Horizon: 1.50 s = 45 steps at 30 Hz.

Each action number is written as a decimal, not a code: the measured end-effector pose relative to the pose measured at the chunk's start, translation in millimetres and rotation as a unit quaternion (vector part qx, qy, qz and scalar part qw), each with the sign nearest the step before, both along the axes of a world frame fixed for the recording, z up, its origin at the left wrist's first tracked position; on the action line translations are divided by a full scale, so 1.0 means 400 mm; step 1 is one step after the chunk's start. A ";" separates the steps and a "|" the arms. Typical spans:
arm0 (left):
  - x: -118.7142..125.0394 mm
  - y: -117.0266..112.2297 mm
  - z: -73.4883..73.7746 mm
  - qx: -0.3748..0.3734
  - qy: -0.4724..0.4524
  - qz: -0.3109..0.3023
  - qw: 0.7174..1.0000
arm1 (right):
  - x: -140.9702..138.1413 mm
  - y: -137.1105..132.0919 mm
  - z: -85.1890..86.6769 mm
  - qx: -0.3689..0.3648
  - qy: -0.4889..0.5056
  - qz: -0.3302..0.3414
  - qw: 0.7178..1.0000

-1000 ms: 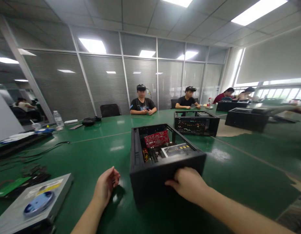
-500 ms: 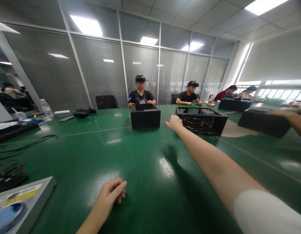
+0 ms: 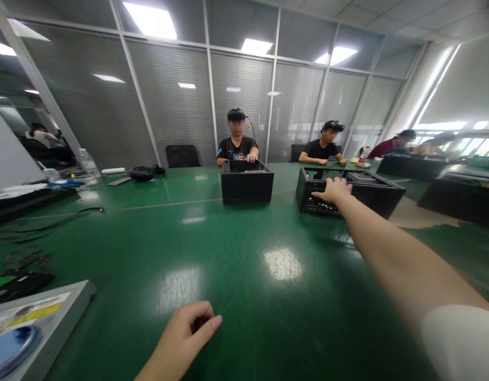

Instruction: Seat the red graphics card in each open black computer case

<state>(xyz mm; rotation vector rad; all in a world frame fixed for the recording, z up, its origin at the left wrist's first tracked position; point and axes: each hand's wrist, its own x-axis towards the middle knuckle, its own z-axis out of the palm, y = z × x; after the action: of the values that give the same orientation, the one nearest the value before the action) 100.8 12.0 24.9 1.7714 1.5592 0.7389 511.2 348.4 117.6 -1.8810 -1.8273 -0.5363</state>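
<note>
My right hand (image 3: 333,190) is stretched far across the green table (image 3: 236,264). Its fingers are curled over the near rim of an open black computer case (image 3: 373,194) with mesh sides. My left hand (image 3: 188,333) rests low on the table close to me, loosely curled with thumb against forefinger and nothing seen in it. A second black case (image 3: 247,186) stands to the left of the first, in front of a seated person whose hand lies on its far rim.
A grey optical drive (image 3: 34,323) lies at the bottom left, with loose cables (image 3: 30,259) and dark parts behind it. A water bottle (image 3: 88,163) stands far left. More black cases (image 3: 452,200) and seated people line the far and right sides.
The case I held close to me now stands across the table by the seated person. My right hand left it, swung right, and landed on the other open case. My left hand stayed low.
</note>
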 end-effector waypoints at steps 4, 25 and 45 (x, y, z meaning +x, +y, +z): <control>0.004 0.002 0.006 0.006 0.009 -0.004 1.000 | 0.047 -0.009 0.018 0.017 -0.006 -0.031 0.999; 0.086 -0.075 0.069 0.153 -0.139 0.112 0.972 | 0.136 -0.737 0.151 -0.209 -0.153 0.176 0.950; -0.052 -0.026 0.038 0.071 -0.339 0.082 0.935 | -0.271 -0.883 0.360 -0.459 -0.050 0.604 0.650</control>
<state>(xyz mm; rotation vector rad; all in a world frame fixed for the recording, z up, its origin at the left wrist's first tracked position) 79.9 1.6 40.3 1.2710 1.1971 1.3986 402.8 -4.9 261.6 -0.4624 -3.1312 0.9358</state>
